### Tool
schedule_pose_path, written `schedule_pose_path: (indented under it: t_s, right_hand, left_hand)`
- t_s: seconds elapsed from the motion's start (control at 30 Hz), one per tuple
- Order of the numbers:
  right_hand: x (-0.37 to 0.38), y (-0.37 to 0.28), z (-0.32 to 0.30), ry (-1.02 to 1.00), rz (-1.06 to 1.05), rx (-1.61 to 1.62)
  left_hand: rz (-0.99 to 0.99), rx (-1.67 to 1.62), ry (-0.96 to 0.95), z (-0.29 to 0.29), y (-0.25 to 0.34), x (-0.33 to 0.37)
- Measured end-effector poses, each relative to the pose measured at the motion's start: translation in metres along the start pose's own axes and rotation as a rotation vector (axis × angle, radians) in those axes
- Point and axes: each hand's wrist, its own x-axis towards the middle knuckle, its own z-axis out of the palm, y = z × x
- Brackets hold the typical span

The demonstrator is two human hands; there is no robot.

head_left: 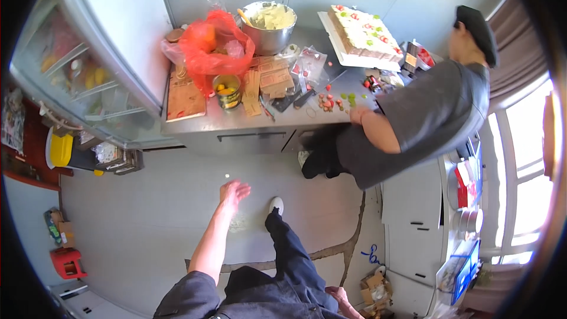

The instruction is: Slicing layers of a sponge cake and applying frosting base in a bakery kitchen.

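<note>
My left hand (235,192) reaches out over the grey floor, slightly blurred, its fingers apart and nothing in them. Low beside my hip is my right hand (338,296); its fingers are partly hidden and I cannot make out anything held. Ahead stands a metal worktable (248,123). On it are a red plastic bag (215,44), an opened can of yellow fruit (227,91), and a steel bowl of pale cream (273,23) with a wooden-handled tool. A rectangular cake (366,32) topped with red and green fruit rests on a white board. Neither hand touches these things.
A co-worker (425,100) in dark clothes leans over the table's right end, near cut fruit pieces (333,103). A glass-doored fridge (88,77) stands left. White cabinets (410,201) line the right side. A cardboard box (375,289) sits on the floor.
</note>
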Motion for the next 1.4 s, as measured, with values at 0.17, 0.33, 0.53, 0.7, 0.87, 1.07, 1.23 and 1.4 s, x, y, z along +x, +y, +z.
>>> schedule_pose_path:
  t_s: [0.17,0.33,0.53,0.7,0.87,1.07,1.23,1.4]
  right_hand:
    - [0.072,-0.120,-0.068,0.008,0.157,0.171]
    - [0.115,-0.196,-0.109,0.027,0.290,0.354]
    - [0.123,-0.200,-0.127,0.011,0.276,0.311]
    - [0.143,-0.238,-0.110,-0.166,0.275,0.202]
    - [0.140,-0.207,-0.103,-0.115,0.292,0.168]
    - [0.155,-0.204,-0.057,-0.177,0.232,0.002]
    - [0.186,-0.212,-0.022,-0.195,0.123,-0.213]
    - [0.245,-0.277,0.030,-0.284,0.003,-0.278]
  left_hand:
    - [0.071,-0.228,-0.017,0.106,0.032,0.127]
    - [-0.021,-0.459,0.018,0.135,0.020,0.219]
    - [0.010,-0.638,-0.076,0.193,-0.003,0.218]
    - [0.214,-0.505,0.182,0.135,-0.034,0.210]
    - [0.059,-0.180,0.566,0.070,-0.092,0.074]
    - [0.345,0.191,0.765,-0.155,-0.105,-0.015]
    - [0.292,0.400,0.885,-0.255,-0.049,-0.055]
    - [0.625,0.676,1.075,-0.331,-0.027,-0.063]
